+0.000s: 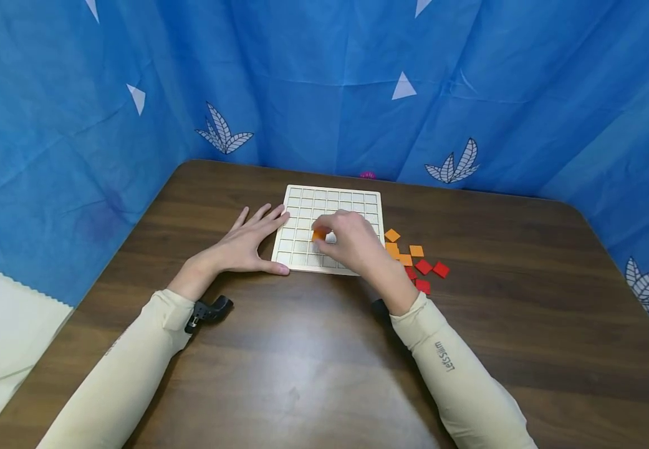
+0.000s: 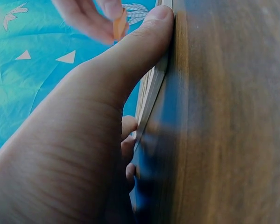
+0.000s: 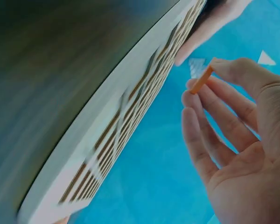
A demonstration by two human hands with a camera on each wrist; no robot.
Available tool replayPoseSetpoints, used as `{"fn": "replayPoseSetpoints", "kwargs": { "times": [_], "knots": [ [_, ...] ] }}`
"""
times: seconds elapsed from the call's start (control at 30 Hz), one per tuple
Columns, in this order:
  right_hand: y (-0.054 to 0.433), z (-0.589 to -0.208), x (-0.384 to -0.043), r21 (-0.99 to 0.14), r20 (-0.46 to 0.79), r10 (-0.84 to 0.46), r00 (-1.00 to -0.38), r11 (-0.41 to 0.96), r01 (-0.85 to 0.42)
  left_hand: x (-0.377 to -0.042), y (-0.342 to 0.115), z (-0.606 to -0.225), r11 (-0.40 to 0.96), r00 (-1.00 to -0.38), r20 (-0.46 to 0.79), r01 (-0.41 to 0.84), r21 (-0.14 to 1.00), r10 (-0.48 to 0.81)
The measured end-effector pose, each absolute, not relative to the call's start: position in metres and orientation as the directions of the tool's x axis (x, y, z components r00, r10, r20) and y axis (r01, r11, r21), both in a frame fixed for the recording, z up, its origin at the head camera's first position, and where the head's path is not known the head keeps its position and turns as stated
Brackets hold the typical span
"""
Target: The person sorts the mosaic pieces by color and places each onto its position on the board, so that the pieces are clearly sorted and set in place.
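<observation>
A pale wooden grid board (image 1: pixel 300 212) with square recesses lies on the brown table. My right hand (image 1: pixel 349 240) is over the board and pinches a small orange square tile (image 3: pixel 202 79) between thumb and fingertips; the right wrist view shows it held edge-on, apart from the grid. At the board's left side, my left hand (image 1: pixel 244 245) rests with fingers spread, its thumb against the near edge and its fingertips at the left edge. In the left wrist view the left thumb (image 2: pixel 144 37) presses along the board's rim.
Right of the board lie several loose orange tiles (image 1: pixel 416 251) and several red tiles (image 1: pixel 441 269), some partly behind the right forearm. A blue patterned curtain (image 1: pixel 324 93) hangs behind the table (image 1: pixel 526 299). White cloth (image 1: pixel 10 337) shows beyond the table's left edge.
</observation>
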State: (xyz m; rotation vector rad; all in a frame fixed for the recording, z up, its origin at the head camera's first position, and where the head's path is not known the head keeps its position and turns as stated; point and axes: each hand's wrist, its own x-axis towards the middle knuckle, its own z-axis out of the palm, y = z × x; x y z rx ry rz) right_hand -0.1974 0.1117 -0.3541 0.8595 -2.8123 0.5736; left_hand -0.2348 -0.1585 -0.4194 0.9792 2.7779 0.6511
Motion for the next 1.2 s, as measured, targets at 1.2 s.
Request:
{"fn": "replayPoseSetpoints", "kwargs": {
  "times": [1.2],
  "knots": [
    [0.074,-0.371,-0.204,-0.231,0.166,-0.532,-0.831,0.798,-0.557,-0.235,-0.158,-0.42,0.692,-0.778,0.037,0.578,0.433,0.627]
  ]
}}
